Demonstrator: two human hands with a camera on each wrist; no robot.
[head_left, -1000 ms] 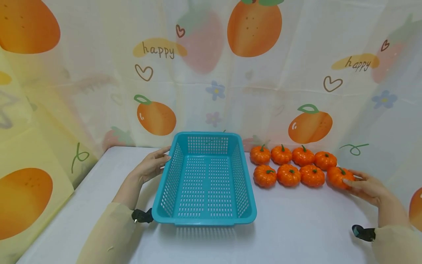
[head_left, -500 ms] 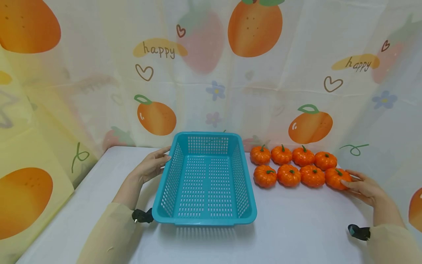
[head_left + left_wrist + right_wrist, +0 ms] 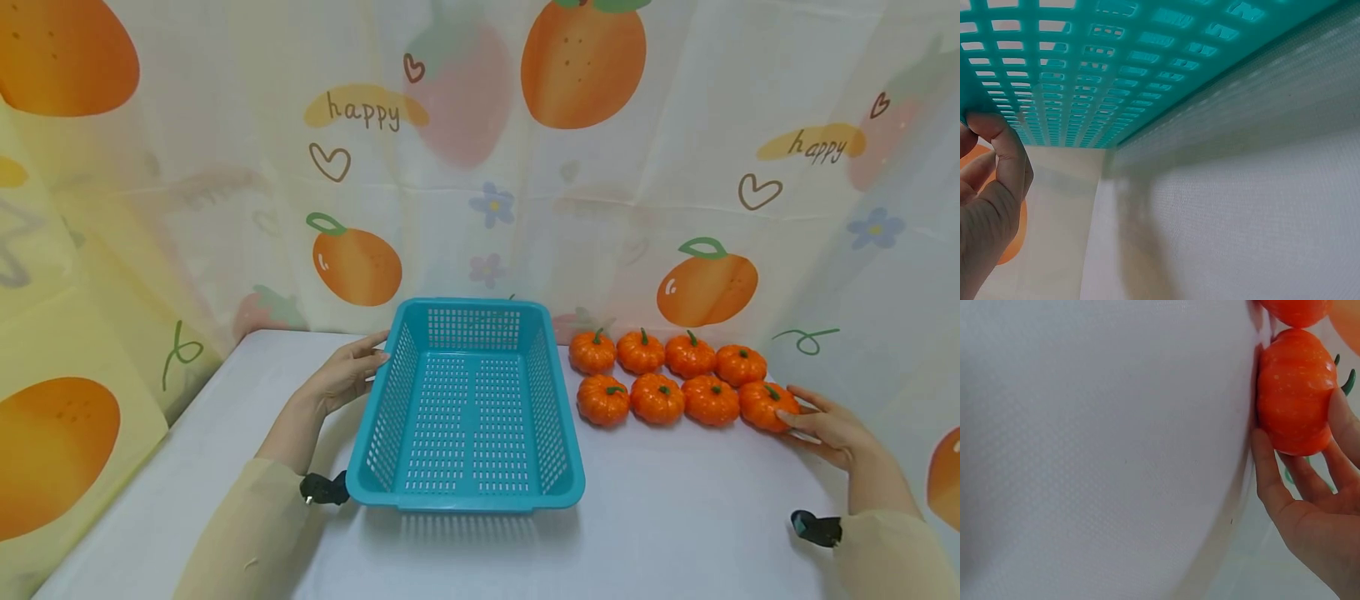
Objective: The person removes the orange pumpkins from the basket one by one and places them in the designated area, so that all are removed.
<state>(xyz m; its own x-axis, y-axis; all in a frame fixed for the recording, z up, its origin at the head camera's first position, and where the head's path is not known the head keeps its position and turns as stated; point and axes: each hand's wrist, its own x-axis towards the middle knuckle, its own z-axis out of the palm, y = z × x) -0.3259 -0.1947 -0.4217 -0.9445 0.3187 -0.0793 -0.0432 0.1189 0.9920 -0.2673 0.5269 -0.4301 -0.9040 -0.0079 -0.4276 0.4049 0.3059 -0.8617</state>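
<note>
A turquoise plastic basket (image 3: pixel 491 502) with slotted sides and floor stands in the middle of the head view. At its left rim, my left hand (image 3: pixel 341 379) grips the edge, its bent fingers also seen under the rim in the left wrist view. Small orange toy pumpkins with green stems, such as this one (image 3: pixel 603 402), sit in two rows right of the basket. My right hand (image 3: pixel 828 427) holds the front row's rightmost pumpkin (image 3: pixel 765 406). In the right wrist view, thumb and fingers lie round that pumpkin (image 3: pixel 1297 394), which sits against its neighbour.
A white cloth-covered table (image 3: pixel 675 517) bears the basket and pumpkins. Behind it hangs a curtain (image 3: pixel 570 192) printed with fruit, hearts and "happy". Black straps with small devices sit at both wrists.
My right hand has moved slightly left, bringing its pumpkin down into line beside the others in the front row; over the last half second it stays put. The left hand and basket have not moved.
</note>
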